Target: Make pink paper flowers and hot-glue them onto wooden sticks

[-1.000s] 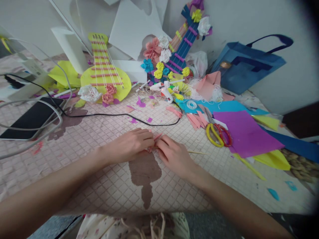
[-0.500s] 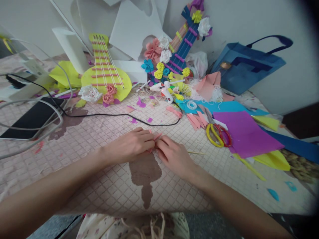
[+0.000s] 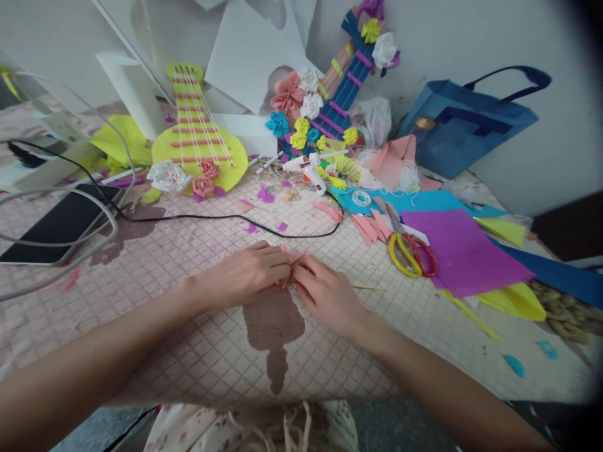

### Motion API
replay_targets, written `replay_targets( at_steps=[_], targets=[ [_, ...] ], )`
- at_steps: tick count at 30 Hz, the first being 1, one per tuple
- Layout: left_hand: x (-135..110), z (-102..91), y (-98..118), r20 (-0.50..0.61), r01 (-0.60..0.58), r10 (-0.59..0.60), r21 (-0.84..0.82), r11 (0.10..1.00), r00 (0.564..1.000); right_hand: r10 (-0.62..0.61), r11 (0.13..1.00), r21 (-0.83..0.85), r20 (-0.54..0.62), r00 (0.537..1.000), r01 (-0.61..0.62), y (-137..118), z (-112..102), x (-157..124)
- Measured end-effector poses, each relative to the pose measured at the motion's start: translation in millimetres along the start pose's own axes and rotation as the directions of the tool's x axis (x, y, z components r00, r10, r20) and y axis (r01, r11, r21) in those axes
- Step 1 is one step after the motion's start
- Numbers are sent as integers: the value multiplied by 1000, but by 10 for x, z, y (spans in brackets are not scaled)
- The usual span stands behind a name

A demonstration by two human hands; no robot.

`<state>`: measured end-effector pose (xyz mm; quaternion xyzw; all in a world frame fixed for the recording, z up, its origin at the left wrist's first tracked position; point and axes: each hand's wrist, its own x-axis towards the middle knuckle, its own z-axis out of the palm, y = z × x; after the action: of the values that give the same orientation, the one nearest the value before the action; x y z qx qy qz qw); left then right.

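Only a small thing has just changed: the fingertips shift very slightly around the pink folded paper piece (image 3: 296,257), so we judge that the handwork on it continues at the same spot. Beginning from the left, we see the left hand (image 3: 249,275) nearly closed, its bent fingers pinching the paper – the palm is hidden from us. The paper is between the fingertips of both hands, over the pale diamond-patterned tablecloth (image 3: 211,358). The right hand (image 3: 328,294) is also nearly closed, gripping the paper's other side. Behind it appears a thin straw-coloured stick (image 3: 372,288); whether this hand holds it, we cannot tell. Compared with the earlier frame, the whole view slides a little leftward – the things on the table keep their places.
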<state>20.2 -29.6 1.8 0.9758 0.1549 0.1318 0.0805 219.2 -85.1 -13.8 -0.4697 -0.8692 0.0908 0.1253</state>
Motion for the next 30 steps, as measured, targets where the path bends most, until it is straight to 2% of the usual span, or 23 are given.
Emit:
replay_targets(
  at_steps=[13, 20, 30],
  targets=[
    [6, -10, 18, 1, -38, 38, 182, 983, 999, -6, 1000, -4, -9, 1000, 5, -13, 22, -1],
    [-6, 12, 3, 38, -17, 11, 158, 987, 999, -16, 999, 32, -21, 1000, 17, -11, 13, 10],
    [-13, 54, -13, 1, -5, 4, 119, 993, 1000, -48, 999, 19, -1, 999, 48, -5, 22, 6]
  ],
)
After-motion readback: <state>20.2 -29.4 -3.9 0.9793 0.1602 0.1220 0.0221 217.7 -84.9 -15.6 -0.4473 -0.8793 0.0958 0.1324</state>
